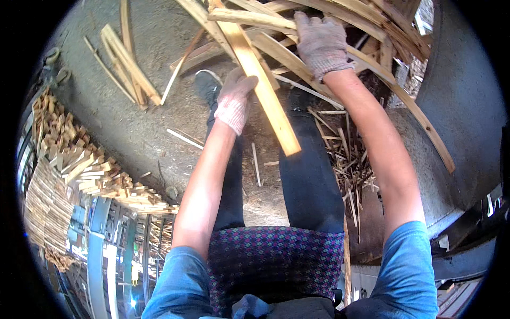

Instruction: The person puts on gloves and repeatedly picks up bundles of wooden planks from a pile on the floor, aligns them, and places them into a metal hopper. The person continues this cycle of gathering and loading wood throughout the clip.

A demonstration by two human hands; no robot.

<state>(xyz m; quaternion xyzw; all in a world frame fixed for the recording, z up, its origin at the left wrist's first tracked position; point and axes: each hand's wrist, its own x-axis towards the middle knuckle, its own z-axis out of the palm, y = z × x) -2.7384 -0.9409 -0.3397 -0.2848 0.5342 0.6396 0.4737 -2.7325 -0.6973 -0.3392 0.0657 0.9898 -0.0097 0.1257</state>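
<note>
My left hand (237, 95), in a pale knitted work glove, is closed on a flat yellowish wooden board (265, 101). The board slants from the wood pile down over my right leg. Farther forward, my right hand (321, 45), in a matching soiled glove, has its fingers curled over a wooden strip (249, 18) at the pile. The glove hides its grip, so the exact hold is partly covered. Around both hands, long rough strips lie crossed in a loose pile (366, 18). One long curved strip (425, 125) runs from beside my right wrist toward the right.
Several loose strips (125, 61) lie on the dusty floor at the far left. Stacked cut wood (79, 154) lines the left side. Thin scraps (348, 154) heap beside my right leg. A grey metal surface (462, 106) curves along the right.
</note>
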